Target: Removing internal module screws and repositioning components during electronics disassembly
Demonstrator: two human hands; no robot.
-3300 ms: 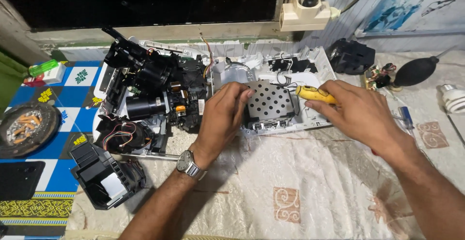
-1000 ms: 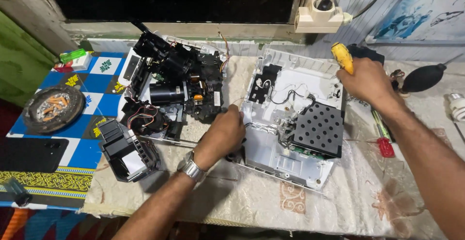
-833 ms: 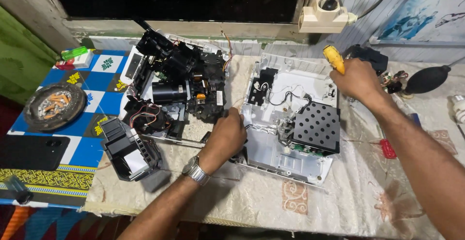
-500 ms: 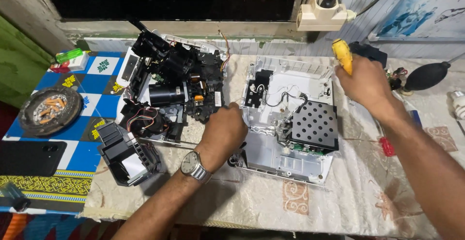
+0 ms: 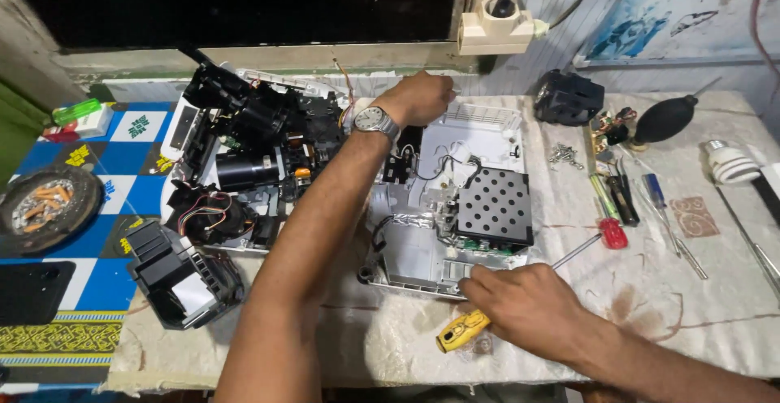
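Note:
An opened white device housing (image 5: 422, 244) lies on the cloth-covered table, with wires and a black perforated metal cover (image 5: 494, 206) inside it. My left hand (image 5: 422, 98), a watch on its wrist, reaches across and grips the housing's far rim. At the near edge of the housing my right hand (image 5: 528, 305) is closed over a yellow-handled screwdriver (image 5: 459, 332). The handle sticks out to the left of the hand and the metal shaft to the right, low over the cloth.
A black inner assembly with lens and wires (image 5: 252, 151) sits left of the housing, a black fan part (image 5: 183, 277) nearer me. An ashtray (image 5: 45, 208) is far left. Right: several screwdrivers (image 5: 617, 208), loose screws (image 5: 561, 155), a black block (image 5: 569, 94), a dust blower (image 5: 666, 119), a bulb (image 5: 731, 163).
My left hand moved from the housing's near left side to its far rim. My right hand brought the screwdriver from the far right down to the near edge. The housing has turned.

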